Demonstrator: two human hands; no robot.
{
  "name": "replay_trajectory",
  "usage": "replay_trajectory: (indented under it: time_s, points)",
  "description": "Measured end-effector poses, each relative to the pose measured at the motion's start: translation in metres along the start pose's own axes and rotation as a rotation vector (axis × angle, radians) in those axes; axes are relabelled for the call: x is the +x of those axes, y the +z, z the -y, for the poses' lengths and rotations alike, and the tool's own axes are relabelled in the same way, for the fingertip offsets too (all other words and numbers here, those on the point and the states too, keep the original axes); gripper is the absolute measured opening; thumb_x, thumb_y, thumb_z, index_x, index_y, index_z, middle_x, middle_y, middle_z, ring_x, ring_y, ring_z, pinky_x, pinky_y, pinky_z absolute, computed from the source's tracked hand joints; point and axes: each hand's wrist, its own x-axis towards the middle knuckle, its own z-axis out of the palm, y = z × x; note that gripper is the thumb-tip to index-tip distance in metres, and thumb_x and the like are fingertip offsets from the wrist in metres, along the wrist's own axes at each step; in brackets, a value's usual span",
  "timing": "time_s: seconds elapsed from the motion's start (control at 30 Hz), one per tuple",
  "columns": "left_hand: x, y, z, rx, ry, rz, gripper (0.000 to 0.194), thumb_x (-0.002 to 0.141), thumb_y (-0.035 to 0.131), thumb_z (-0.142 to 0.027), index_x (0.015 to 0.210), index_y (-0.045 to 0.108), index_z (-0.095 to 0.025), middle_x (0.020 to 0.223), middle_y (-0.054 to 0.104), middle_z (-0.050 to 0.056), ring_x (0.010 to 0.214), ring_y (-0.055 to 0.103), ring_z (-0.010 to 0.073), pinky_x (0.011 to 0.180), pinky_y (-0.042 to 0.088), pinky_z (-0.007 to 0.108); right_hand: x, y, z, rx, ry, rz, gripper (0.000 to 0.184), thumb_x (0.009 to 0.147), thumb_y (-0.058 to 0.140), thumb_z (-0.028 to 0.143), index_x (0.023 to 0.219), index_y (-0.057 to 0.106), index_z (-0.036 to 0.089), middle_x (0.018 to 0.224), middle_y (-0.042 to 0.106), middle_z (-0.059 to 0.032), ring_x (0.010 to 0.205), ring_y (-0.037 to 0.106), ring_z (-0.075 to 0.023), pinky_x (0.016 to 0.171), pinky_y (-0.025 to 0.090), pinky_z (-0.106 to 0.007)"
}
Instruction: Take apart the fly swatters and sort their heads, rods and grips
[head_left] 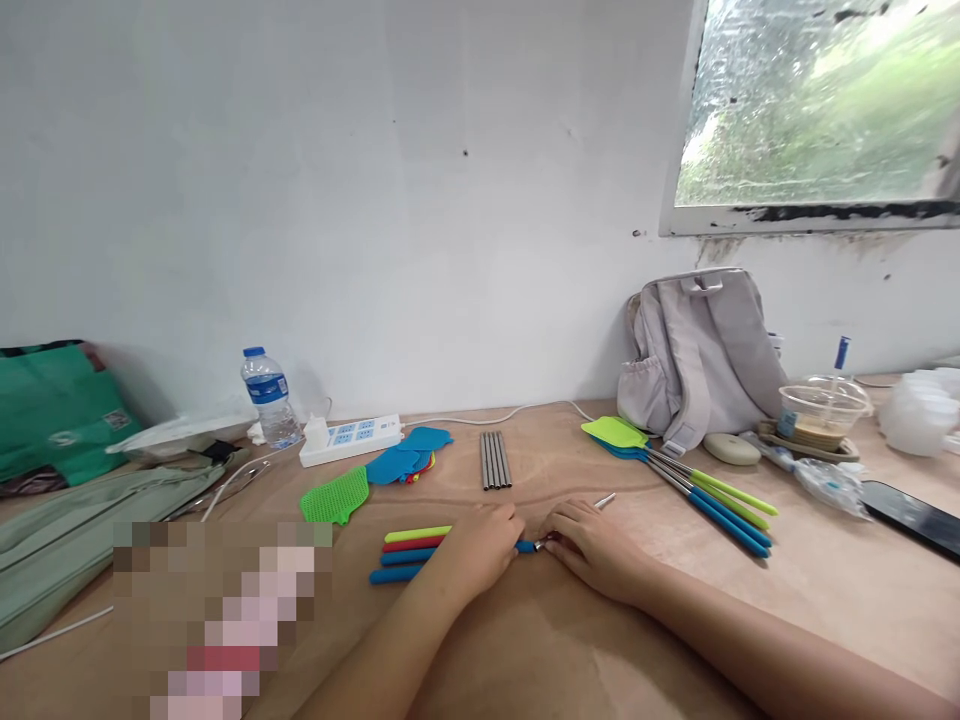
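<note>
At the right rear of the plywood worktop (525, 640), a clear plastic cup with a domed lid (820, 412) holds a brownish layer in its bottom; a blue-tipped straw stands behind it. A grey fabric backpack (701, 350) leans shut against the wall, and a clear water bottle with a blue cap (268, 398) stands at the left, near a white power strip (351, 440).

Your left hand (480, 545) and right hand (592, 545) meet at the middle of the worktop over a blue plastic handle with a thin silver metal rod (529, 546). Your left grip is closed over the blue handle; your right grip pinches narrow on the rod, whose far end (606, 499) pokes out beyond your right fingers. The piece lies low on the worktop, spanning from one grip to the other.

Just left of your left hand lie loose handles in yellow-green, red and blue (409, 552). Beyond them sit five bare metal rods (495, 460), loose swatter heads in green and blue (367, 480), and, to the right, assembled fly swatters (690, 485).
</note>
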Motion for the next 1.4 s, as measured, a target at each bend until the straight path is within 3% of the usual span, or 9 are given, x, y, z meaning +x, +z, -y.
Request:
replay_trajectory:
  time_s: [0.33,0.57,0.7,0.93,1.1,1.23,1.4]
  points:
    - [0.002,0.013,-0.005,0.080,0.053,-0.135,0.017,0.086,0.039,-0.013,0.089,0.055,-0.014,0.096,0.058,0.009,0.089,0.055,0.0227,0.080,0.040,0.037,0.001,0.000,-0.007,0.125,0.021,-0.013,0.016,0.086,0.047,0.019,0.096,0.059,0.022,0.096,0.062,-0.0053,0.090,0.058,-0.0199,0.077,0.044,-0.031]
    - [0.002,0.015,0.001,0.074,0.062,-0.193,0.018,0.090,0.035,-0.019,0.092,0.052,-0.017,0.094,0.059,0.005,0.082,0.057,0.0199,0.078,0.040,0.037,-0.001,0.003,-0.022,0.130,0.100,-0.058,0.020,0.079,0.055,0.021,0.099,0.055,0.019,0.100,0.057,-0.0080,0.089,0.056,-0.0203,0.079,0.046,-0.032]
    - [0.001,0.014,0.004,0.029,0.043,-0.222,0.015,0.090,0.037,-0.021,0.094,0.051,-0.017,0.092,0.061,0.005,0.079,0.059,0.0197,0.075,0.042,0.035,0.001,0.003,-0.028,0.115,0.035,-0.059,0.012,0.085,0.048,0.020,0.088,0.060,0.019,0.092,0.058,-0.0073,0.086,0.056,-0.0190,0.078,0.045,-0.031]
    - [-0.001,0.007,0.001,-0.060,0.014,-0.236,0.016,0.090,0.038,-0.027,0.089,0.051,-0.017,0.086,0.063,0.004,0.075,0.061,0.0178,0.063,0.045,0.027,0.002,-0.009,-0.027,-0.013,0.016,0.038,0.024,0.090,0.040,0.031,0.102,0.059,0.022,0.092,0.065,-0.0059,0.084,0.060,-0.0209,0.069,0.042,-0.029]
    - [-0.003,0.004,-0.019,-0.061,0.042,-0.199,0.011,0.088,0.042,-0.025,0.091,0.050,-0.018,0.087,0.065,0.004,0.074,0.062,0.0195,0.061,0.046,0.028,-0.002,-0.004,-0.011,0.020,-0.031,0.071,0.027,0.079,0.051,0.029,0.105,0.049,0.021,0.095,0.064,-0.0059,0.083,0.060,-0.0211,0.067,0.041,-0.028]
    - [-0.006,-0.002,-0.044,-0.078,-0.040,-0.254,0.018,0.083,0.042,-0.023,0.100,0.045,-0.019,0.085,0.065,0.004,0.072,0.062,0.0209,0.059,0.047,0.029,-0.006,0.005,-0.004,0.047,0.025,-0.020,0.025,0.067,0.055,0.022,0.090,0.046,0.020,0.081,0.061,-0.0038,0.068,0.056,-0.0188,0.058,0.038,-0.026]
    - [-0.011,-0.011,-0.066,-0.150,-0.005,-0.324,0.033,0.067,0.046,-0.015,0.100,0.043,-0.017,0.091,0.061,0.007,0.076,0.060,0.0214,0.063,0.049,0.032,-0.009,0.013,-0.004,0.121,0.023,-0.130,0.021,0.059,0.054,0.018,0.077,0.042,0.021,0.073,0.054,-0.0015,0.062,0.050,-0.0167,0.054,0.036,-0.025]
